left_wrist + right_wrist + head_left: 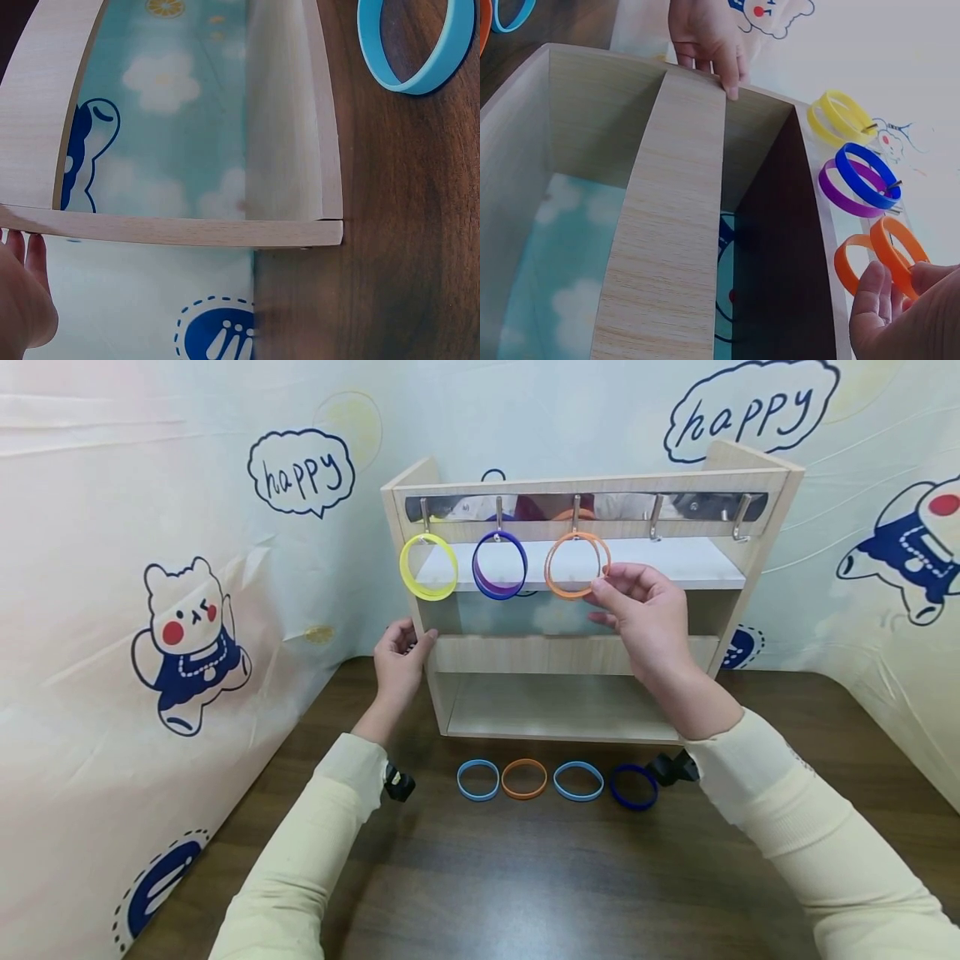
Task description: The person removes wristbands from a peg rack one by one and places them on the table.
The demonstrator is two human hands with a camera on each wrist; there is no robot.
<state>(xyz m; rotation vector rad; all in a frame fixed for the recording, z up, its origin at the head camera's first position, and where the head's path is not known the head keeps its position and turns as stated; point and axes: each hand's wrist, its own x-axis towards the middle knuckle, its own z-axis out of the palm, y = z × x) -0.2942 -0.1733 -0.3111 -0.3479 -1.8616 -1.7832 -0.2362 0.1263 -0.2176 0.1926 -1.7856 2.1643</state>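
Note:
A small wooden shelf rack (pixel 570 656) stands upright with a row of metal hooks along its top. My right hand (pixel 648 618) pinches an orange silicone wristband (pixel 606 557) at the third hook. Another orange wristband (pixel 849 271) is right behind it in the right wrist view. My left hand (pixel 401 662) grips the rack's left side panel (pixel 187 229), thumb at the front edge and fingers on the outer side. Yellow wristbands (pixel 406 578) hang on the first hook. On the second hang a blue wristband (pixel 841 159) and a purple one (pixel 829 192).
Below the rack, a row of wristbands lies on the dark wooden table (pixel 525 877): light blue (pixel 478 797), orange (pixel 524 796), light blue (pixel 578 798) and dark blue (pixel 634 807). The two right-hand hooks (pixel 656 518) hold no bands. A printed cloth (pixel 225 460) hangs behind and left.

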